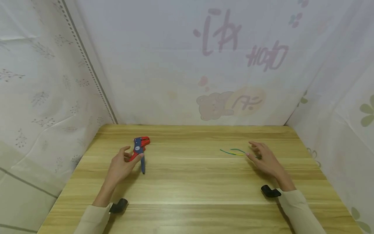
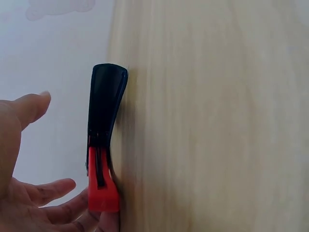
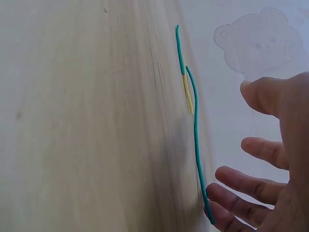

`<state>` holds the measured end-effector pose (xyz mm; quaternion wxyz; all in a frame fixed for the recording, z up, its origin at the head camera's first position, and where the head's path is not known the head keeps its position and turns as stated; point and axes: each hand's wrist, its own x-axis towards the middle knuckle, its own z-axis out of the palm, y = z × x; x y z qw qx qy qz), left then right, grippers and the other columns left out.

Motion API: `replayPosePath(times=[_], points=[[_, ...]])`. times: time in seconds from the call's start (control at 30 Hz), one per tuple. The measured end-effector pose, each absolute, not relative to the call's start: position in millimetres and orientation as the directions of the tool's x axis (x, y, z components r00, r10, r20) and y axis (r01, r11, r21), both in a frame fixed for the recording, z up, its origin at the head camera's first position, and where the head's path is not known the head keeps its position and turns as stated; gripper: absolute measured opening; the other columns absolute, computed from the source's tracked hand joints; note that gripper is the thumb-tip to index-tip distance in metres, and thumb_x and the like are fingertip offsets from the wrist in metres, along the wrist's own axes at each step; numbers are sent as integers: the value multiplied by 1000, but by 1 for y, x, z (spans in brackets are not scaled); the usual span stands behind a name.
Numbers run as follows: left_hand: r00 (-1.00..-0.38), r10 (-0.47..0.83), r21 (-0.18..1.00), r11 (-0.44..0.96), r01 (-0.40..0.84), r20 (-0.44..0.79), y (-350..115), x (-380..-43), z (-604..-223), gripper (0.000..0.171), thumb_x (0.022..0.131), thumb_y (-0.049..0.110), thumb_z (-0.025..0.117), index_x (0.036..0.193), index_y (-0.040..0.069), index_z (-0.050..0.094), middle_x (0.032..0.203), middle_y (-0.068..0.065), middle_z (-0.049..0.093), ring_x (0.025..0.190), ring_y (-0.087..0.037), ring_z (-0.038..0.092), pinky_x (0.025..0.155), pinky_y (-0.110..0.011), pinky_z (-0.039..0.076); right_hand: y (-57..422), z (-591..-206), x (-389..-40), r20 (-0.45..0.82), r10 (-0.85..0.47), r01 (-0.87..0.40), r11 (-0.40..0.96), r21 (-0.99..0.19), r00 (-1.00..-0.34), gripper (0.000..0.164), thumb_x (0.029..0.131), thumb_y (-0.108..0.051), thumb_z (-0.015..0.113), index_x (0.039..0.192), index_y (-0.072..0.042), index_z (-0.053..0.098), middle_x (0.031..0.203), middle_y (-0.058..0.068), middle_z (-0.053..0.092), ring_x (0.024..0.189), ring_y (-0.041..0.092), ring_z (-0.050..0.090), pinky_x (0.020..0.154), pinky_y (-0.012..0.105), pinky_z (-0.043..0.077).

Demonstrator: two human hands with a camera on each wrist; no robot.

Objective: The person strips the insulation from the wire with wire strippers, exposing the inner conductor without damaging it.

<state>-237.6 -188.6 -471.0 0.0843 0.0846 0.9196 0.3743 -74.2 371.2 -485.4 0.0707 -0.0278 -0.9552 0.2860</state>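
A red and blue wire stripper [image 1: 137, 148] lies on the left of the table, its red head pointing to the back. My left hand [image 1: 121, 165] is spread around its handles. In the left wrist view the thumb [image 2: 34, 107] stands apart from the stripper [image 2: 107, 104], while the fingertips are right at its red handle. Over on the right, thin green and yellow wires [image 1: 237, 154] lie on the wood. My right hand [image 1: 266, 161] hovers at their right end, fingers spread. The right wrist view shows the lower fingertips close beside one end of the green wire [image 3: 196, 137].
The wood-grain table [image 1: 187, 185] meets a pale printed curtain [image 1: 163, 81] along its back edge. More patterned cloth hangs on the left [image 1: 49, 97] and right. Each wrist carries a black camera mount, the left one [image 1: 119, 206] and the right one [image 1: 270, 191].
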Motion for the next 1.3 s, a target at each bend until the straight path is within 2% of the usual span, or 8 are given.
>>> replayPosePath(times=[0.17,0.43,0.57,0.67,0.73,0.97,1.3], points=[[-972,219,695,712,100,-84,-188,-241,-473,100,91,66,65,156,-3,30,133,-28,58,116,-40,62,85,-45,57,370,-489,-83,127,96,11,835,-550,-987,61,104,-34,60,153,-1,41,133,26,56,121,45,55,98,64,48],[-965,220,679,731,67,-142,-187,-242,-473,99,87,61,74,150,-6,36,142,-33,47,123,-45,53,96,-54,51,365,-497,-97,154,120,13,828,-561,-981,46,104,-29,60,141,-1,56,123,22,60,112,38,55,94,54,46],[-966,208,648,760,59,-155,-188,-240,-472,92,85,57,77,139,-8,44,131,-29,52,110,-37,54,83,-42,51,362,-499,-101,129,139,39,816,-577,-982,40,105,-29,58,136,-4,62,121,19,60,110,34,55,94,49,46],[-964,218,640,765,69,-156,-190,-240,-471,87,84,57,78,133,-9,49,122,-25,55,101,-32,53,73,-32,45,360,-499,-103,124,152,51,805,-591,-981,36,104,-28,59,131,-5,64,118,19,61,107,34,56,92,48,46],[-961,226,641,764,74,-159,-191,-240,-471,86,84,57,79,130,-10,50,119,-24,56,97,-30,53,69,-29,44,358,-500,-104,122,159,56,802,-595,-980,34,103,-27,60,128,-5,66,116,19,62,105,34,57,90,48,47],[-958,214,649,760,41,-190,-194,-240,-471,80,82,52,83,124,-9,54,106,-18,58,88,-26,52,63,-29,42,351,-502,-109,66,204,122,785,-607,-977,31,104,-33,58,125,-11,67,118,19,61,105,33,56,87,45,47],[-959,205,681,732,17,-197,-183,-241,-470,76,80,48,86,121,-8,55,101,-15,59,86,-24,51,63,-29,43,354,-500,-107,77,269,177,797,-578,-960,26,103,-32,61,118,-12,69,114,18,62,105,33,55,85,47,47]])
